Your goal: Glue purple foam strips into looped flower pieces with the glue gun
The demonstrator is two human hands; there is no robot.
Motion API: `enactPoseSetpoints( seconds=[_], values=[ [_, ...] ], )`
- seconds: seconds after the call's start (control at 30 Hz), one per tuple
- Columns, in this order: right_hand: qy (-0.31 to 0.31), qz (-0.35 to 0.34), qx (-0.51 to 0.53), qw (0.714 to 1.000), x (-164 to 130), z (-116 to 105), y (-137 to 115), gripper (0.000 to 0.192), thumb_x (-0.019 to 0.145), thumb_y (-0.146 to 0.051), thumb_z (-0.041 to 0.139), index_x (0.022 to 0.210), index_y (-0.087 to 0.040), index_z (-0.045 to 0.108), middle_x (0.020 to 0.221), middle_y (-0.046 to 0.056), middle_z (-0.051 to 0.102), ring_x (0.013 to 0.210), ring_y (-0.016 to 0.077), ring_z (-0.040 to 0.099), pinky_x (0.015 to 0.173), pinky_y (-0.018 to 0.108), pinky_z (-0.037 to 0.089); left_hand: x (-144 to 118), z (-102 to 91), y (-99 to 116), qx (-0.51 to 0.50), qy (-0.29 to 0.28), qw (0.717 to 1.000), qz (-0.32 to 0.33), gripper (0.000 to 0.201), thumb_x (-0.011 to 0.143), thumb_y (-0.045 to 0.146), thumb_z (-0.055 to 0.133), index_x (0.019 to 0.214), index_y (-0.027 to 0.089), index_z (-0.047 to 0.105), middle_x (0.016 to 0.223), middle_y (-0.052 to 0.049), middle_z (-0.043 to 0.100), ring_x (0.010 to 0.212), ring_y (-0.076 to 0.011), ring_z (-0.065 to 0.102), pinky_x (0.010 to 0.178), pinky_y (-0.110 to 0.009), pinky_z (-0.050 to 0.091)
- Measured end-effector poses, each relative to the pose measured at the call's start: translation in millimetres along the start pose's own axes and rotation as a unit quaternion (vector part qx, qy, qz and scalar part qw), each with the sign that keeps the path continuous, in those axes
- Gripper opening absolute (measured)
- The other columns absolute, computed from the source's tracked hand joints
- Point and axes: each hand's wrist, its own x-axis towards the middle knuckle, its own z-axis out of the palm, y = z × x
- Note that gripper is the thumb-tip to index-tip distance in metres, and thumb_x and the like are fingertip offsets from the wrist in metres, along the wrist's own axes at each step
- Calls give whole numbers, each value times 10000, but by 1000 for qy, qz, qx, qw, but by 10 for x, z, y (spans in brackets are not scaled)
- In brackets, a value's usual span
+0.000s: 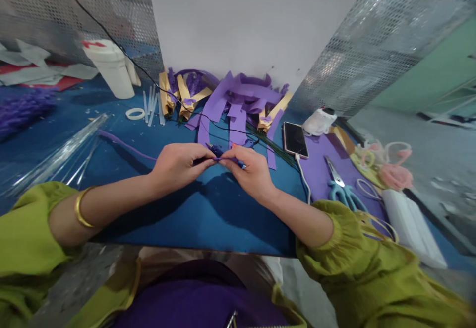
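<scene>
Olive-green sleeves (334,248) come nearest the camera, both of them nearer than the phone (295,139), which serves here as the landmark. Blue and broad, the table (241,224) spreads under the phone and far out to its left. A pale panel (241,25) stands upright beyond the phone. Purple strips (219,97) lie in a loose, overlapping heap to the left of the phone, and a purple sheet (316,162) lies flat just to its right.

Left of the phone and slightly nearer the camera are the two hands. The left hand (180,166) is closed to a pinch, thumb and fingertips together on a narrow purple strip (126,145); the right hand (253,171), nearer the phone, pinches the same strip, and the fingertips of the two almost meet. From the left hand the strip's free end trails away from the phone. A dark blue tool (213,148), partly hidden behind the fingers, cannot be made out fully.

Far left of the phone stands a white cup (113,67), slanted in view. Scissors (339,181) with blue handles lie to the phone's right, nearer the camera. Thin green stems (277,147) pass just left of the phone, and a white cable (303,174) runs from its near end.
</scene>
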Motion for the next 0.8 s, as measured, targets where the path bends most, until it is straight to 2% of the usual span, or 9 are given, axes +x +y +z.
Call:
enactPoseSetpoints(
  seconds=[0.07, 0.17, 0.3, 0.4, 0.57, 0.8],
  values=[
    [16, 19, 22, 999, 46, -9, 40, 84, 867, -258, 668, 811, -240, 729, 813, 0, 736, 776, 163, 652, 765, 296, 468, 116, 6, 6, 10, -1, 1000, -9, 210, 899, 340, 604, 950, 230, 775, 903, -18, 786, 802, -164, 702, 674, -233, 444],
    [56, 47, 33, 997, 142, -43, 100, 95, 851, -266, 667, 794, -229, 733, 806, 1, 732, 757, 161, 644, 728, 284, 474, 330, 23, 12, -14, -12, 999, -50, 215, 871, 354, 617, 923, 227, 783, 732, 4, 759, 660, -149, 664, 594, -229, 413],
    [74, 65, 35, 994, 278, -78, 123, 81, 837, -267, 671, 847, -215, 732, 844, 10, 733, 787, 163, 641, 752, 283, 470, 496, 52, 7, -9, 31, 998, -48, 190, 837, 305, 622, 861, 223, 792, 649, 10, 717, 615, -139, 616, 543, -225, 362],
    [69, 63, 23, 995, 325, -46, 101, 85, 843, -252, 657, 797, -203, 708, 777, -1, 703, 735, 151, 607, 713, 270, 447, 458, 76, -8, 15, 51, 998, -39, 192, 840, 309, 623, 876, 235, 796, 687, 6, 732, 625, -136, 614, 548, -226, 349],
    [76, 39, -50, 995, 270, 75, 127, 133, 887, -240, 611, 776, -206, 677, 778, 10, 690, 733, 156, 583, 712, 281, 411, 338, 111, -70, 22, 34, 999, -24, 192, 853, 296, 611, 890, 222, 785, 731, -1, 748, 629, -135, 623, 569, -227, 361],
    [60, 35, -27, 997, 189, 40, 178, 110, 886, -246, 634, 795, -211, 685, 801, 6, 705, 765, 156, 612, 743, 281, 431, 310, 203, -93, 3, 44, 999, -13, 187, 872, 304, 613, 911, 222, 777, 811, -7, 770, 704, -143, 660, 620, -226, 393]
  ],
)
